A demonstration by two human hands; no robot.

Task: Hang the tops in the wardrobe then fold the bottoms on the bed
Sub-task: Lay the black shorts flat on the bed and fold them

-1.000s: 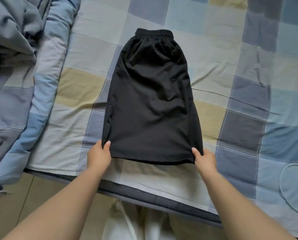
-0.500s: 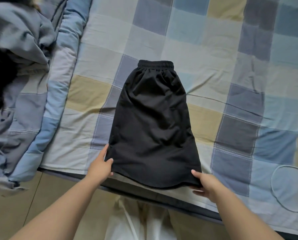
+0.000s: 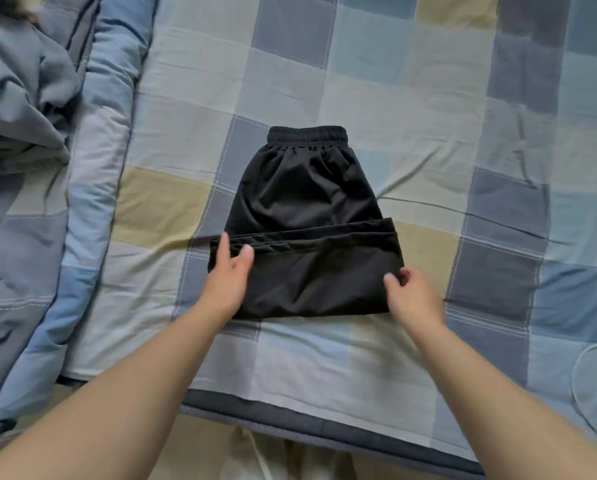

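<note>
Item 1: black shorts, hem folded up, on bed. I see left hand flat on its left edge; right hand pinching the right edge.

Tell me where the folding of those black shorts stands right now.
Done: the black shorts lie on the checked bed sheet, hem end folded up about halfway. In hand: the left hand rests on the fold's left edge; the right hand is at its right corner. Left: folding toward the waistband.

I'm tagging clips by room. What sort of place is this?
Most likely a bedroom: a bed with a checked sheet, a rumpled quilt on its left, and black shorts being folded.
</note>
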